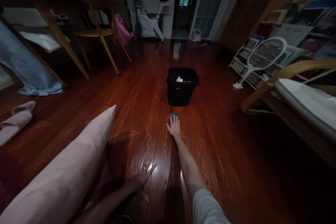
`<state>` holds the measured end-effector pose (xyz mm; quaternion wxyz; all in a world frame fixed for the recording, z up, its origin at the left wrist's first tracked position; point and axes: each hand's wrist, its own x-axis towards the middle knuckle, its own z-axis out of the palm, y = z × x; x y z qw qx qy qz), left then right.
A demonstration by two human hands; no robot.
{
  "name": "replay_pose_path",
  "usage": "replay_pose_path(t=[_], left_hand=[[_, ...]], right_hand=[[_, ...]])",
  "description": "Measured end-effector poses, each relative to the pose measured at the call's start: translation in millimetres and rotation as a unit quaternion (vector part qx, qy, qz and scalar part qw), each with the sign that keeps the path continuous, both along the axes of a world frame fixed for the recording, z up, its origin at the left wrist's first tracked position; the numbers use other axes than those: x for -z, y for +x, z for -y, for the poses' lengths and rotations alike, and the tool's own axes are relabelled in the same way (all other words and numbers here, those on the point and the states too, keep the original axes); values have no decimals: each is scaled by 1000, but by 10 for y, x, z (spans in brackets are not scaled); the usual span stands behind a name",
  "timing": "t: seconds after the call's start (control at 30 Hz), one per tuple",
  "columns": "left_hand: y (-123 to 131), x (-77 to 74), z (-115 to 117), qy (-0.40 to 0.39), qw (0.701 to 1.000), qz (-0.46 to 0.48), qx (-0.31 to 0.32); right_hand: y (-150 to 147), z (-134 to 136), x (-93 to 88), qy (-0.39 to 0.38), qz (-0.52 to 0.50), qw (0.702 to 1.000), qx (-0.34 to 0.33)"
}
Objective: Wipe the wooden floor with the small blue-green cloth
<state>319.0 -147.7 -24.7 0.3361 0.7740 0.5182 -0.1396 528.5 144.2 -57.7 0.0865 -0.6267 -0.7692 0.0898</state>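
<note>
- One blue cloth (174, 114), and just one, is pressed to the floor (147, 122) in front of the black bin; most of it is covered, so its full shape cannot be told.
- Two hands are counted! The right hand (174, 126) is laid flat over the cloth, open, fingers stretched forward and thumb held out; nothing is clutched by it.
- The left hand (143, 175) is spread open nearer the body, low over the shiny boards; whether the floor is touched by it cannot be told.
- One sleeve (208, 208), pale grey, is seen on the right arm.
- One black bin (181, 94) is stood upright just beyond the cloth, a gap of floor left between, and white scrap (179, 79) is glimpsed inside.
- Off to the left, one long pale pink fabric shape (70, 157) is stretched out, tapered to a point.
- Two pink slippers are spotted at the far left, the nearer one (15, 124) set just beside the other.
- One wooden chair (97, 33) is placed by one table (39, 1).
- Over on the right, one white racket (267, 54) is propped upright near one armchair, topped by a white cushion (309, 101).
- One exercise bike (149, 24) is parked at the back wall.
</note>
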Motion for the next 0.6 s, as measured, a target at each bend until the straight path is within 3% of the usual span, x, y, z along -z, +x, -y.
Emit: replay_pose_path(t=[0.1,0.23,0.5,0.6], left_hand=[[24,-23,-6,-15,1000,-20,-4],[73,-49,-29,-22,999,-24,4],[141,210,-72,6,1000,11,1],[137,200,-63,29,999,25,-16]], right_hand=[[-187,112,1,1,4,999,-36],[-226,263,-45,-4,17,999,-42],[-345,826,-55,5,34,998,-50],[-372,1097,-32,10,43,997,-64]])
